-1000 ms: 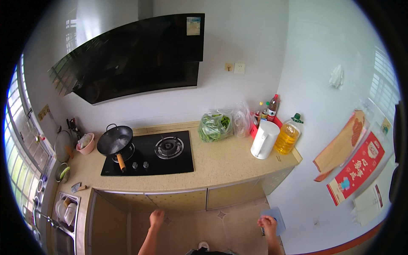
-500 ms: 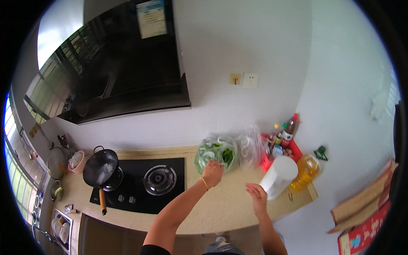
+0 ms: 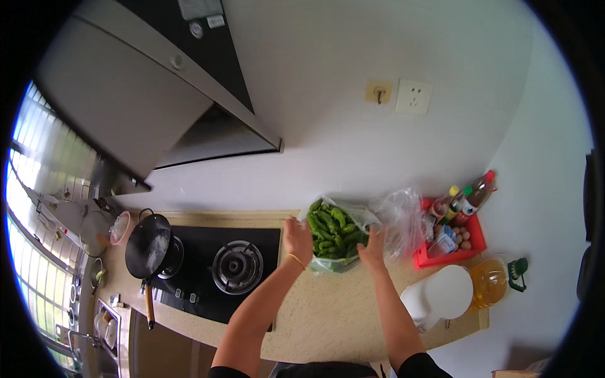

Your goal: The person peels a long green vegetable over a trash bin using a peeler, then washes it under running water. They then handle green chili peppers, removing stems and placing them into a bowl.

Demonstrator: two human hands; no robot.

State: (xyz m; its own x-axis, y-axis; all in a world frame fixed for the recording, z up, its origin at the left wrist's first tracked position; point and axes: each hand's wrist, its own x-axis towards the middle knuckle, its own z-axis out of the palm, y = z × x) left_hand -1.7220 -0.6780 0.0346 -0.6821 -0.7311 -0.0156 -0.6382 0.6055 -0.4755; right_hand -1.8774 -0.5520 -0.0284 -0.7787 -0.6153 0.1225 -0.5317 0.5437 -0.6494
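A thin clear plastic bag (image 3: 336, 267) sits on the counter to the right of the stove, its mouth spread wide. Inside lies a heap of green peppers (image 3: 332, 227). At the bag's left edge is my left hand (image 3: 299, 242), its fingers closed on the plastic. My right hand (image 3: 372, 248) pinches the opposite edge; the plastic partly hides its fingertips.
A black wok (image 3: 149, 246) stands on the left burner of the gas stove (image 3: 208, 302). Beyond my right hand are a crumpled clear bag (image 3: 398, 217), a red basket (image 3: 478, 233) with bottles and eggs, a white lidded jug (image 3: 449, 291) and an oil bottle (image 3: 488, 282). A range hood (image 3: 126, 94) overhangs the stove.
The bag's mouth has been pulled wide, exposing the peppers. My right hand has moved from near the white jug to the bag's right edge; my left hand has shifted to its left edge.
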